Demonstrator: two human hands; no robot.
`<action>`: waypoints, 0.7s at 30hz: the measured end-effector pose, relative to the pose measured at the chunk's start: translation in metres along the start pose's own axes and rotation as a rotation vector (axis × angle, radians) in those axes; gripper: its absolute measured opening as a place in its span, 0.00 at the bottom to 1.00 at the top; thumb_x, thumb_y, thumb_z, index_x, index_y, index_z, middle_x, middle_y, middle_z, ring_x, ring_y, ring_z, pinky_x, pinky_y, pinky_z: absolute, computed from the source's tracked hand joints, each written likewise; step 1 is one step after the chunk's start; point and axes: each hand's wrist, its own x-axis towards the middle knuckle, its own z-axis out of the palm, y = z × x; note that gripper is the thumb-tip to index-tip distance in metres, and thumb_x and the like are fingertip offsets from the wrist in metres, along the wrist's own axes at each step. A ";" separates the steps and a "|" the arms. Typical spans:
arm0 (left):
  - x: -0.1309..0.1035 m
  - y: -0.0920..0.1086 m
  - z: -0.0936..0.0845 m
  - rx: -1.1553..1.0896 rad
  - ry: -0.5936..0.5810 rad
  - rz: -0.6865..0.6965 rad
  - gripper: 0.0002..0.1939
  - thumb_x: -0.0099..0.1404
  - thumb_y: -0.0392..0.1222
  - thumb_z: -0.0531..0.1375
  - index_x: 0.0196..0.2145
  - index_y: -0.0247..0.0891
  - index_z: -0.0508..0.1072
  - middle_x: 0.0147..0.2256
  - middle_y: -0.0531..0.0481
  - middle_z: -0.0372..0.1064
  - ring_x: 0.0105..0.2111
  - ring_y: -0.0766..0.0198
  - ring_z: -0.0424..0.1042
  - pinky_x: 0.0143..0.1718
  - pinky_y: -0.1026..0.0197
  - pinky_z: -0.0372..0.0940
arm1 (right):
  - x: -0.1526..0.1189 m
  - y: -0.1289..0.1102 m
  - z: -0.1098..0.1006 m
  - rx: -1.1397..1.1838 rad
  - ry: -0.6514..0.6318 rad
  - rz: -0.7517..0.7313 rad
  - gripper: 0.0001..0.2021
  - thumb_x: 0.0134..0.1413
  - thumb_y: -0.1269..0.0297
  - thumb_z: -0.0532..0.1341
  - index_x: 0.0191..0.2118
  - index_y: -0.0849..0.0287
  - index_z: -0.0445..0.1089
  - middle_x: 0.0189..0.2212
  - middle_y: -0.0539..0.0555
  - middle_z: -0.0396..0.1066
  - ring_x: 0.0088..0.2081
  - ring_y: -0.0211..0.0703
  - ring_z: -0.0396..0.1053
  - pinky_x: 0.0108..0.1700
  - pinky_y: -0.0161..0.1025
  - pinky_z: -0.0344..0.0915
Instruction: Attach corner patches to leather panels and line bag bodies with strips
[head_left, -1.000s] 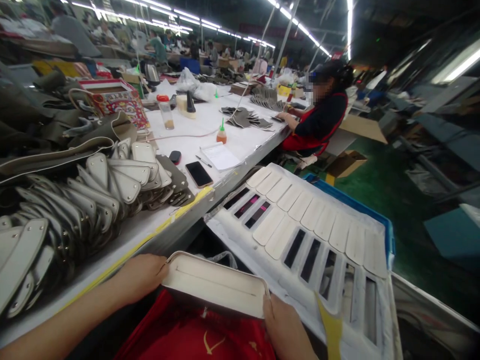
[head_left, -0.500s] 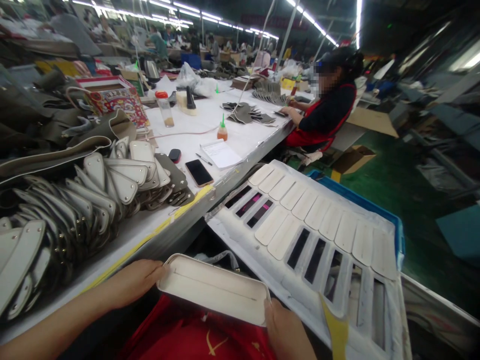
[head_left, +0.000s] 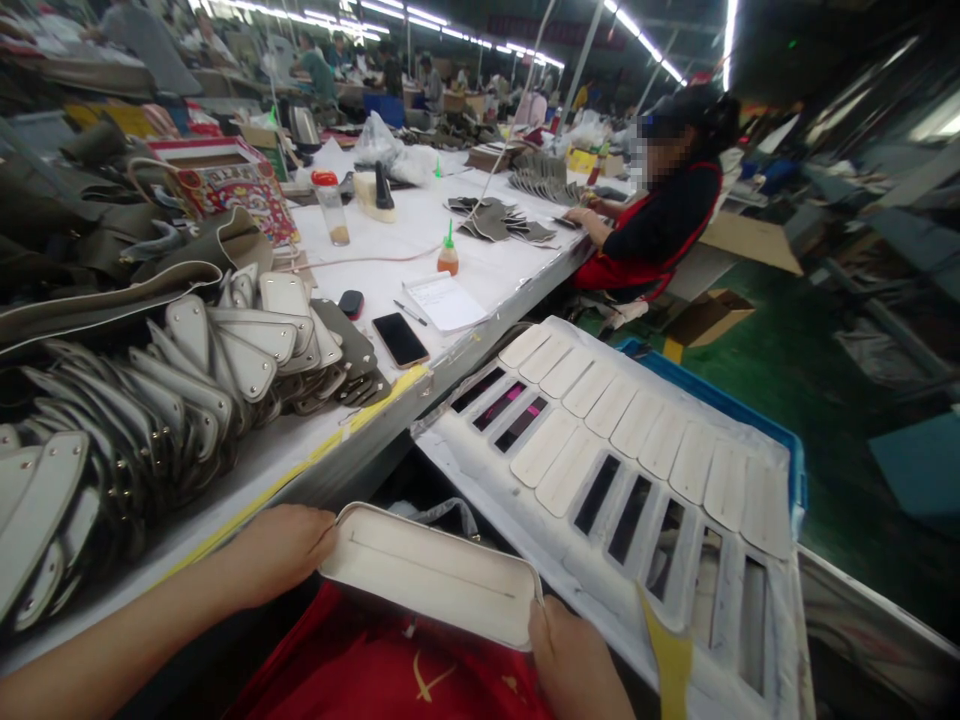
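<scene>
Pale panel [head_left: 427,588] tipped since a second ago, more face showing. Lies at 6 o'clock, between left hand [head_left: 291,548], pinching its 9-o'clock end, and right hand [head_left: 571,652], gripping its 4-o'clock end.

Left grip [head_left: 291,548], right grip [head_left: 570,650], both holding white panel [head_left: 431,585]

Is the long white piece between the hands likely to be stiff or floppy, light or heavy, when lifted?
The long white piece is probably stiff: its face looks nearly flat, with the left hand and right hand gripping only its ends. It may be light for its size, as end grips seem enough, though the red cloth below might help.
</scene>
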 end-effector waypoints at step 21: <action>-0.001 -0.027 0.017 -0.935 -0.175 0.069 0.29 0.61 0.66 0.41 0.24 0.37 0.63 0.22 0.53 0.60 0.22 0.66 0.61 0.23 0.64 0.57 | -0.006 -0.008 -0.013 0.104 0.053 0.042 0.18 0.58 0.75 0.44 0.32 0.60 0.70 0.24 0.58 0.70 0.26 0.43 0.69 0.31 0.37 0.65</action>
